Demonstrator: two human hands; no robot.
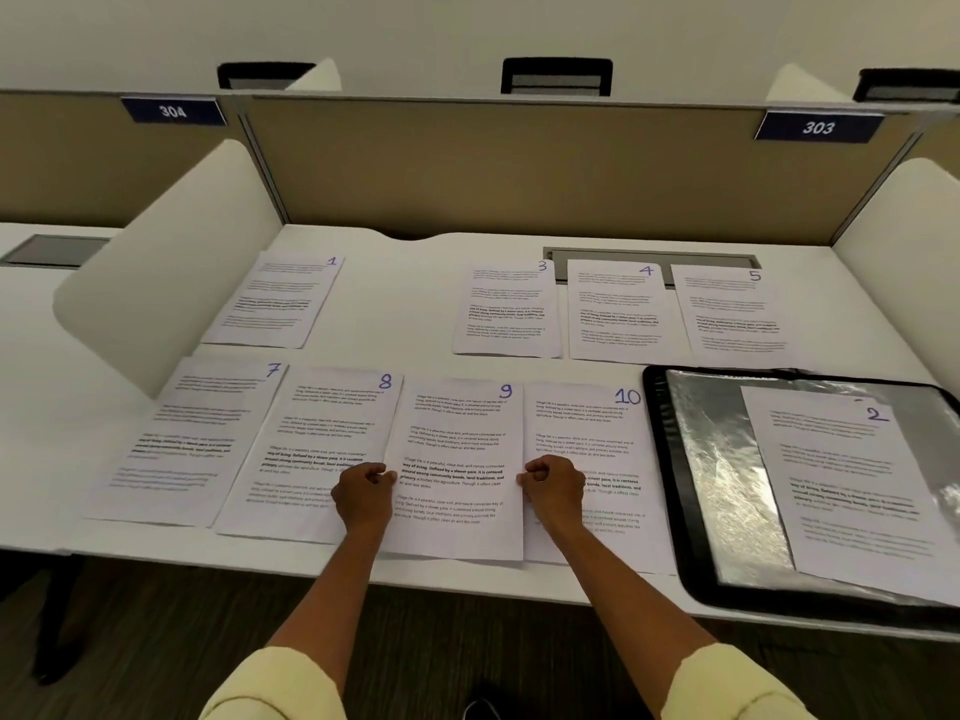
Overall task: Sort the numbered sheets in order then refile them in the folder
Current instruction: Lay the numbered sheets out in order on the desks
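Both hands curled: left hand (363,488), right hand (553,483) pinching sheet 9 (457,459) side edges

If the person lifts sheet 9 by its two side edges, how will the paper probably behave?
Sheet 9 is one thin printed page, so it would probably sag in the middle between the left hand and the right hand. It looks very light. Its edges overlap sheet 8 and sheet 10, so those may shift slightly.
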